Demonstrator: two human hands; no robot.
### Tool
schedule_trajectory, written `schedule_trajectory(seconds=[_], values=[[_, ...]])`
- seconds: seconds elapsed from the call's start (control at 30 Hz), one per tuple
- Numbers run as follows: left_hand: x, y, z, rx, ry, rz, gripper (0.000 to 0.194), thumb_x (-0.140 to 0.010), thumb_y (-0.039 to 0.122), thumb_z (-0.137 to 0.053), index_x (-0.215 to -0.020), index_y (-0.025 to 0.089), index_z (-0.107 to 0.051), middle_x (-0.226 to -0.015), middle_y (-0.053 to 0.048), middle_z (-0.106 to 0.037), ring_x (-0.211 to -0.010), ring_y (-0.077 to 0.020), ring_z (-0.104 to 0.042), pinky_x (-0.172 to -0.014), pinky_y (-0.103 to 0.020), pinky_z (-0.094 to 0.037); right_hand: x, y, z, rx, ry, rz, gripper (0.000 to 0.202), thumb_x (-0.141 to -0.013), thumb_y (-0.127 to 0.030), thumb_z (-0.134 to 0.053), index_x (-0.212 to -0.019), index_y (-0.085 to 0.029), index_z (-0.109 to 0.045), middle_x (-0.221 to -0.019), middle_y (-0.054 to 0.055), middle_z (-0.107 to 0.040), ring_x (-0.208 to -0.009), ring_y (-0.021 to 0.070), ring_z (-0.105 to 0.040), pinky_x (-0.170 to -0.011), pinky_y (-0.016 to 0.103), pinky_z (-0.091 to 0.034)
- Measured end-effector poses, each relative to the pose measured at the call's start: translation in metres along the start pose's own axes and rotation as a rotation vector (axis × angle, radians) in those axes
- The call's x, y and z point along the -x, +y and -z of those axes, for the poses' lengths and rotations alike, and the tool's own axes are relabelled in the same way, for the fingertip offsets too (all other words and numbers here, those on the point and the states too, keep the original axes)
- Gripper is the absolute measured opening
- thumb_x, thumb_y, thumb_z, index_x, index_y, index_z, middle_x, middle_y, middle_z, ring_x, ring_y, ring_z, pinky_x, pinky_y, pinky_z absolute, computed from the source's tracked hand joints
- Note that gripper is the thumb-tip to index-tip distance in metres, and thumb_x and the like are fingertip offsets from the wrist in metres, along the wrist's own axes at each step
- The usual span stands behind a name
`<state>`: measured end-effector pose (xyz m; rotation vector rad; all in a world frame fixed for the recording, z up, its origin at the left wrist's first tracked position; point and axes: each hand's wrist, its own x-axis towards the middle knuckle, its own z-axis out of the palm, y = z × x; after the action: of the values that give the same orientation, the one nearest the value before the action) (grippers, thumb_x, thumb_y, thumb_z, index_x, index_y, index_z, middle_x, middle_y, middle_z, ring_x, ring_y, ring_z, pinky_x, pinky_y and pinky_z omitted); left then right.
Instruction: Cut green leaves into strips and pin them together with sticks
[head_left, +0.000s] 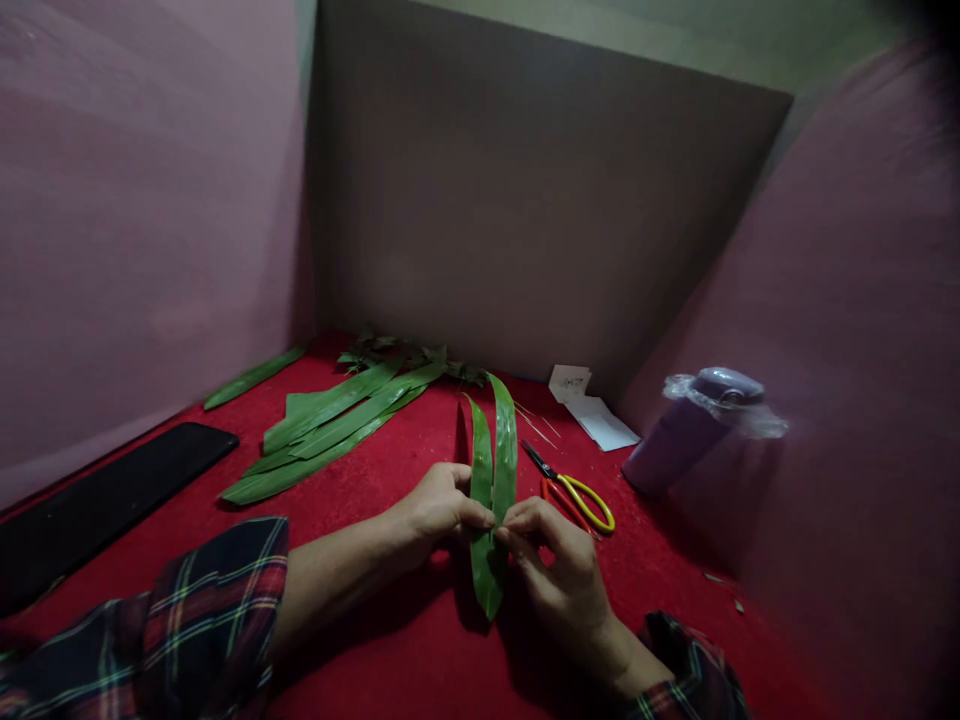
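Observation:
A long green leaf (505,455) stands up between my hands, split lengthwise into two strips above and joined at its pointed lower end. From the left, my left hand (446,505) grips it with the thumb across its front and fingers behind. My right hand (555,555) pinches the leaf with thumb and fingertips near the bottom of the split. Just right of the leaf lies a pair of scissors (589,502) with one yellow and one red handle, partly behind my right hand.
Several long leaves (345,425) lie at the back left, with small leafy scraps (375,350) behind them. A single leaf (255,378) rests by the left wall. White papers (600,422), a purple bottle (679,440) with plastic wrap and a black flat object (120,500) lie around the red cloth (360,650).

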<state>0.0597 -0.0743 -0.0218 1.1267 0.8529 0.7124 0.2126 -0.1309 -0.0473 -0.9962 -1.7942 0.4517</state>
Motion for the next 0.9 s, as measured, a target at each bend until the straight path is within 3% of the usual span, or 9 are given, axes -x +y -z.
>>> schedule_trajectory(seconds=[0.27,0.43,0.7,0.8,0.9], values=[[0.001,0.005,0.001,0.029,-0.05,0.002,0.019,-0.048,0.006,-0.058,-0.066,0.01,-0.062,-0.048,0.003,-0.052,-0.036,-0.0052,-0.039,-0.037,-0.018,-0.023,-0.001,0.0,-0.002,-0.023,0.023,-0.029,0.012,-0.084,-0.012,-0.05,-0.073,-0.019,-0.053,-0.071,0.001,-0.054,-0.063,0.0145,-0.053,-0.058,0.026,-0.042],[0.001,0.005,0.002,0.032,-0.088,0.024,0.02,-0.048,0.007,-0.058,-0.067,0.01,-0.063,-0.05,0.002,-0.054,-0.04,-0.0069,-0.044,-0.04,-0.019,-0.028,-0.005,0.0,-0.004,-0.034,0.044,-0.054,0.014,-0.082,-0.013,-0.051,-0.069,-0.018,-0.052,-0.069,0.001,-0.053,-0.062,0.0147,-0.052,-0.056,0.025,-0.041],[-0.009,0.002,0.009,0.081,0.052,0.023,0.018,-0.048,0.008,-0.059,-0.065,0.011,-0.061,-0.053,0.0,-0.058,-0.042,-0.0095,-0.049,-0.043,-0.021,-0.037,-0.007,0.004,0.008,-0.049,0.173,-0.149,0.011,-0.086,-0.02,-0.051,-0.076,-0.019,-0.049,-0.07,-0.001,-0.05,-0.063,0.0137,-0.049,-0.059,0.026,-0.041],[-0.012,0.004,0.014,0.131,0.109,0.016,0.019,-0.047,0.009,-0.061,-0.066,0.012,-0.06,-0.057,-0.002,-0.061,-0.047,-0.0127,-0.054,-0.046,-0.023,-0.042,-0.008,0.003,0.011,-0.053,0.132,-0.191,0.004,-0.086,-0.02,-0.051,-0.083,-0.019,-0.049,-0.07,-0.001,-0.051,-0.062,0.0133,-0.05,-0.057,0.024,-0.041],[-0.013,0.008,0.016,0.175,0.145,0.001,0.023,-0.048,0.009,-0.062,-0.071,0.011,-0.062,-0.06,-0.003,-0.063,-0.05,-0.0134,-0.057,-0.051,-0.025,-0.045,-0.009,0.0,0.011,-0.006,-0.039,-0.236,0.009,-0.088,-0.02,-0.046,-0.097,-0.019,-0.047,-0.067,-0.003,-0.051,-0.058,0.0133,-0.051,-0.053,0.023,-0.042]])
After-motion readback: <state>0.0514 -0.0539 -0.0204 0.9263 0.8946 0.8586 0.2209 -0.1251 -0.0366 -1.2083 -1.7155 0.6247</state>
